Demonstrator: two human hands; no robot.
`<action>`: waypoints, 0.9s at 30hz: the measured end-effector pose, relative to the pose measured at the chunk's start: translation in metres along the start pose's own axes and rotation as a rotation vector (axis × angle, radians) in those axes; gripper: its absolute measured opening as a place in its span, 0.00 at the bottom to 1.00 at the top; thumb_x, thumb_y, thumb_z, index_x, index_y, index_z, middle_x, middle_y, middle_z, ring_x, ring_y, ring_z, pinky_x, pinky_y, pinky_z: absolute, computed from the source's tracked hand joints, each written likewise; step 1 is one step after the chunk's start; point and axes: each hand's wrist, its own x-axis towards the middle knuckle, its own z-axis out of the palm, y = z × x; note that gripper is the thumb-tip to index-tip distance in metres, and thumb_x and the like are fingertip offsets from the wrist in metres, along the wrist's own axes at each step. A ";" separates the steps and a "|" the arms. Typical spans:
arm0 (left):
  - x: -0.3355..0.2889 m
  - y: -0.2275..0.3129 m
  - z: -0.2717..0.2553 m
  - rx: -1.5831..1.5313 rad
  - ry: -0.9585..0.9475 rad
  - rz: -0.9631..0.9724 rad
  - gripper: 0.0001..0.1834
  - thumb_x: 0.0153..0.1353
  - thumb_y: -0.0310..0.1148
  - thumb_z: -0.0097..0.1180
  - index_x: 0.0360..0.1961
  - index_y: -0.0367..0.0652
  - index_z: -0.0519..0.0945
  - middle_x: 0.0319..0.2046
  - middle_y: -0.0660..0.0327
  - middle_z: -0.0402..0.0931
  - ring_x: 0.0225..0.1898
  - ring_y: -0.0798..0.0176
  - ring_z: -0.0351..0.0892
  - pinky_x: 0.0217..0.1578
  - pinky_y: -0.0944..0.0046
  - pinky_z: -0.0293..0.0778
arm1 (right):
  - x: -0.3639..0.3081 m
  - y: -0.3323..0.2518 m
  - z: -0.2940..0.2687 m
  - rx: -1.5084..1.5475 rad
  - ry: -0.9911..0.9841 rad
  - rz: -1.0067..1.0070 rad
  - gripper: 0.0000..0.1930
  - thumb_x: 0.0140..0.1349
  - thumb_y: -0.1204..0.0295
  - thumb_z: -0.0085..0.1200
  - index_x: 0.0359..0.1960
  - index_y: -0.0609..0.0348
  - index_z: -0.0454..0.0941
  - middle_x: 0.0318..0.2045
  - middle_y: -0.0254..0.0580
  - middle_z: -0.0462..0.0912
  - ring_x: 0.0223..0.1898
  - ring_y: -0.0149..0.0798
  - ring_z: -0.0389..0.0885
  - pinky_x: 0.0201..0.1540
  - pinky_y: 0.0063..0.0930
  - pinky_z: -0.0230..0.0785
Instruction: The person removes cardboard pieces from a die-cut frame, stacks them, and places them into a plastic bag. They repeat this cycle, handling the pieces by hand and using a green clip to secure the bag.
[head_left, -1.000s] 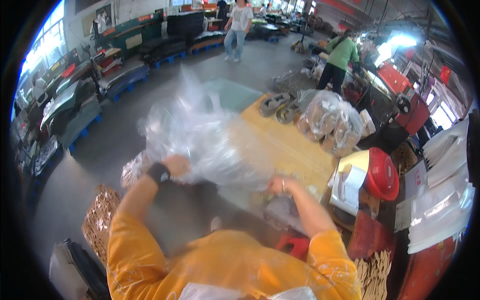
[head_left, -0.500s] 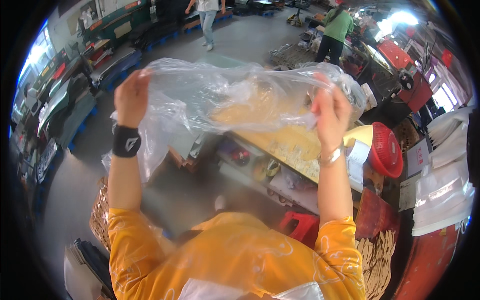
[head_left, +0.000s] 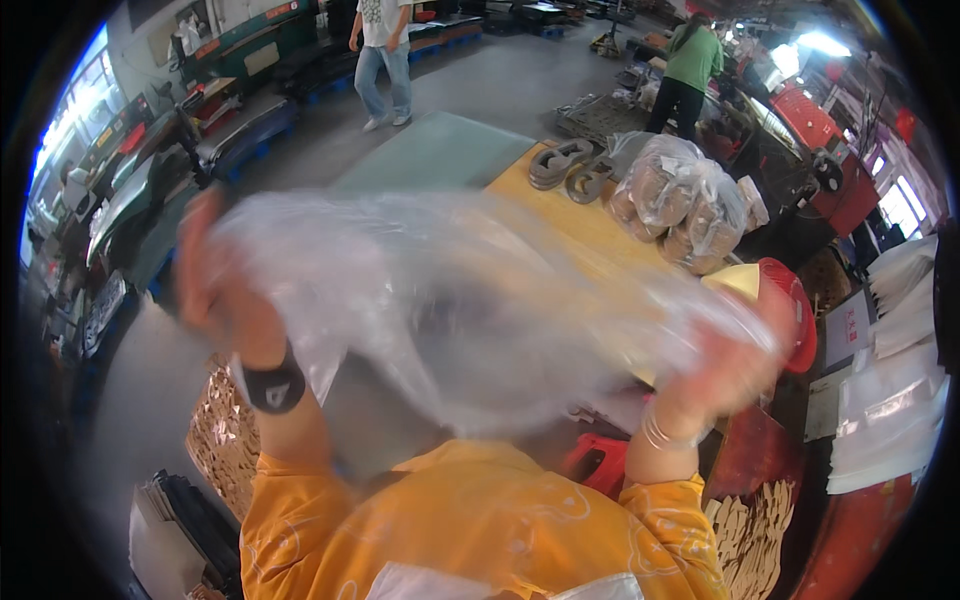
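the left hand [head_left: 210,275] and right hand [head_left: 735,365] have fingers clamped on the ends of the clear plastic [head_left: 430,290] (too blurry to count), spread wide in the air before the yellow table [head_left: 555,215]. a person [head_left: 385,50] in jeans is on the grey floor [head_left: 500,85]. a pale sign [head_left: 848,325] has red writing.

Workshop floor [head_left: 510,90], stacked sheets [head_left: 248,132], yellow workbench [head_left: 515,180]
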 end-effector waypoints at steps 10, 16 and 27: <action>-0.017 0.015 0.083 0.136 -0.470 -0.284 0.16 0.63 0.36 0.42 0.39 0.35 0.77 0.22 0.50 0.73 0.26 0.53 0.74 0.30 0.60 0.69 | 0.026 0.090 -0.004 -0.646 -0.755 0.307 0.15 0.63 0.65 0.45 0.49 0.55 0.74 0.28 0.39 0.79 0.28 0.36 0.75 0.34 0.25 0.64; 0.004 0.087 0.064 -0.185 -0.133 -0.158 0.19 0.67 0.41 0.40 0.41 0.37 0.79 0.14 0.71 0.61 0.19 0.77 0.61 0.20 0.74 0.58 | 0.011 0.036 -0.005 0.473 -0.168 0.380 0.18 0.66 0.60 0.41 0.45 0.60 0.76 0.14 0.28 0.66 0.17 0.24 0.61 0.21 0.20 0.52; 0.028 0.017 0.130 -0.054 -0.408 0.011 0.13 0.67 0.37 0.40 0.42 0.41 0.73 0.32 0.65 0.71 0.31 0.71 0.68 0.30 0.70 0.65 | 0.067 0.033 0.035 -0.251 -0.327 -0.042 0.17 0.65 0.63 0.43 0.48 0.61 0.75 0.15 0.28 0.68 0.17 0.22 0.61 0.21 0.19 0.52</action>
